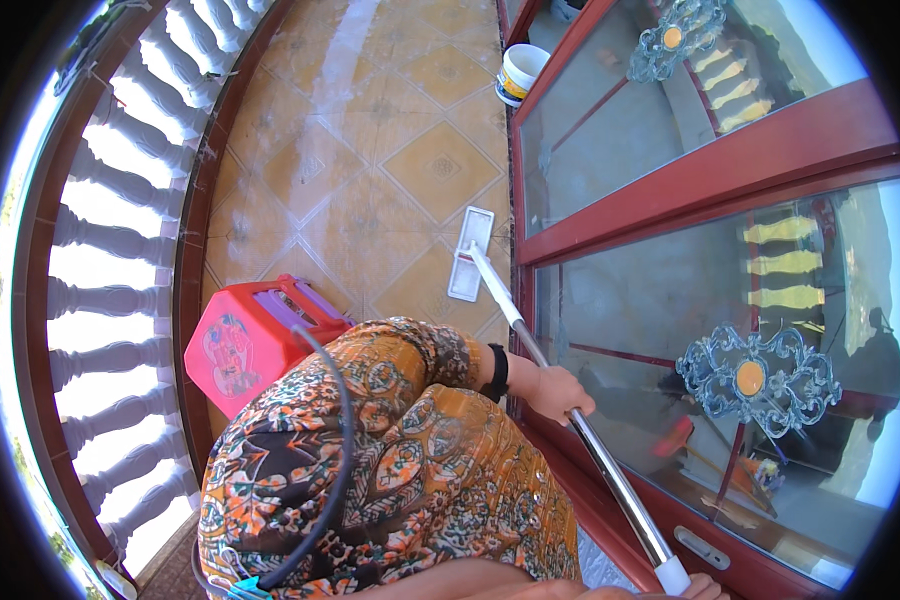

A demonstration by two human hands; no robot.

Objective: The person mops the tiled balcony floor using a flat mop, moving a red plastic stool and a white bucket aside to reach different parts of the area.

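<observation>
A flat mop with a silver pole (615, 469) runs from the lower right up to its pale rectangular head (465, 279), which lies on the tiled floor. My left hand (556, 394), with a black band at the wrist, is closed around the middle of the pole. At the bottom edge, my right hand (705, 589) is at the white end piece (672, 576) of the pole; the frame cuts off most of it. My patterned sleeve and clothing (390, 480) cover the lower middle of the view. A dark cable (347, 420) hangs across the clothing.
Left of me stands a red and purple plastic stool (232, 345), partly hidden by my clothing. A balustrade (112, 296) borders the left side. Red-framed glass doors (705, 180) line the right. A white bucket (523, 64) sits beside the doors. Patterned tiles (442, 165) cover the floor.
</observation>
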